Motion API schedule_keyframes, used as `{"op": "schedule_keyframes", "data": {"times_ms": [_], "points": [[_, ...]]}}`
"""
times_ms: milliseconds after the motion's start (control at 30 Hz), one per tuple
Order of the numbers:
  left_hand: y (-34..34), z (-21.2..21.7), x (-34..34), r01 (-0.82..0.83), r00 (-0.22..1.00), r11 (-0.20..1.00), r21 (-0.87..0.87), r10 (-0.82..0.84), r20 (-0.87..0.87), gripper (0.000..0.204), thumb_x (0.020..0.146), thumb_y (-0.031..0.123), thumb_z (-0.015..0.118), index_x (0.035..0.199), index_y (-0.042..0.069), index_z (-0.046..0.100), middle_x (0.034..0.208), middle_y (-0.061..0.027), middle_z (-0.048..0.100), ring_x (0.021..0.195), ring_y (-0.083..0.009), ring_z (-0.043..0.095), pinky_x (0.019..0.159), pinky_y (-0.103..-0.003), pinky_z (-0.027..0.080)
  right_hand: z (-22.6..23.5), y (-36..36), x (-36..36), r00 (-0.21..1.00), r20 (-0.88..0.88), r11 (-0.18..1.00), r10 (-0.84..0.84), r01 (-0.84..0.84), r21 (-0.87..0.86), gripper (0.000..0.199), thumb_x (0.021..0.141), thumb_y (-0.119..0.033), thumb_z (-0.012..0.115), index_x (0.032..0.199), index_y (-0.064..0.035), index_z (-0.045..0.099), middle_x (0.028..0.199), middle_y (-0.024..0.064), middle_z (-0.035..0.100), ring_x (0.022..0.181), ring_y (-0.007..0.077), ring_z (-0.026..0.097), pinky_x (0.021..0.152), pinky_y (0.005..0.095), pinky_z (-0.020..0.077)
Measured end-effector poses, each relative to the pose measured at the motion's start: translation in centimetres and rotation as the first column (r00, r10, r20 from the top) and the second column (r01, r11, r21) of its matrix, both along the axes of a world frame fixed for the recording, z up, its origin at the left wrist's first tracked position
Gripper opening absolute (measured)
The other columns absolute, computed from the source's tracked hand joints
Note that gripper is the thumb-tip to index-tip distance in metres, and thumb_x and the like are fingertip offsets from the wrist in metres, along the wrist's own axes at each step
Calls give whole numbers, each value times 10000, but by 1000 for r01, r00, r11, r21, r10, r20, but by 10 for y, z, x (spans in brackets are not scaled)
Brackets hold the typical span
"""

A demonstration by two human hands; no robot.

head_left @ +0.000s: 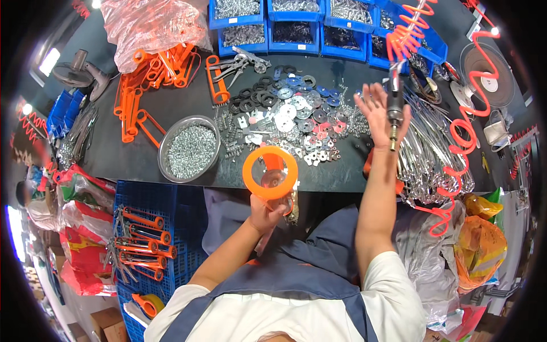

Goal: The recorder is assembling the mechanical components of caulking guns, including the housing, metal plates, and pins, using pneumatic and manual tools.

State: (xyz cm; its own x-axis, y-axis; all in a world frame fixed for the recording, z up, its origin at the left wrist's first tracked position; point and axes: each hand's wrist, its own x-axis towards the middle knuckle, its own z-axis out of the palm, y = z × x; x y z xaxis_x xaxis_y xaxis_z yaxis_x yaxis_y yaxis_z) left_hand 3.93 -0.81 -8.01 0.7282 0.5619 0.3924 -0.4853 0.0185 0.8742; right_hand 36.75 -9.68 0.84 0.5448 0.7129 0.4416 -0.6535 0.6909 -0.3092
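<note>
My left hand (265,213) is closed round an orange plastic part with a big round ring (249,174), held up at the table's near edge. The hand's grip is partly hidden below the ring. Up at the right, my right hand (377,117) has its fingers spread, beside a black power screwdriver (395,97) that hangs bit-down from a coiled orange hose (411,28). The screwdriver passes in front of the palm, between fingers and thumb; whether the palm touches it I cannot tell. Loose washers and discs (286,112) lie beyond my left hand.
A metal bowl of small screws (161,159) stands left of the ring. Orange parts (132,108) are piled behind it, near locking pliers (238,64). Blue bins (293,48) line the back. Bent metal rods (430,154) lie at right; a blue crate (185,251) holds orange-handled pieces.
</note>
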Motion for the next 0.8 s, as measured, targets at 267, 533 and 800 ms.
{"op": "schedule_keyframes", "data": {"times_ms": [267, 533, 800], "points": [[0, -5, 3, -38, 999, 993, 113, 42, -31, 533, 788, 271, 689, 1155, -68, 502, 1012, -114, 607, 901, -186, 602, 815, -326, 489, 9, -27, 14, 520, 183, 495, -834, 853, -165, 566, 752, 151, 563, 1225, -121, 413, 1279, 171, 508, 808, 179, 584, 579, 289, 501], [10, 5, -2, 27, 992, 986, 162, -6, -128, 457, 783, 182, 655, 1166, -24, 513, 1053, -141, 618, 949, -215, 612, 835, -326, 474, 19, -55, -10, 874, 309, 902, -376, 422, -97, 512, 813, -139, 620, 1248, 45, 420, 1068, 133, 541, 927, 191, 546, 696, 360, 508], [1, 58, 15, -316, 935, 858, 405, 355, -23, 232, 789, -52, 593, 1018, -44, 558, 910, -152, 641, 777, -257, 651, 690, -306, 504, -21, -6, -5, 376, 752, 235, -541, 926, -294, 191, 745, 30, 627, 922, 0, 563, 763, 46, 603, 602, 131, 594, 567, 243, 490]]}}
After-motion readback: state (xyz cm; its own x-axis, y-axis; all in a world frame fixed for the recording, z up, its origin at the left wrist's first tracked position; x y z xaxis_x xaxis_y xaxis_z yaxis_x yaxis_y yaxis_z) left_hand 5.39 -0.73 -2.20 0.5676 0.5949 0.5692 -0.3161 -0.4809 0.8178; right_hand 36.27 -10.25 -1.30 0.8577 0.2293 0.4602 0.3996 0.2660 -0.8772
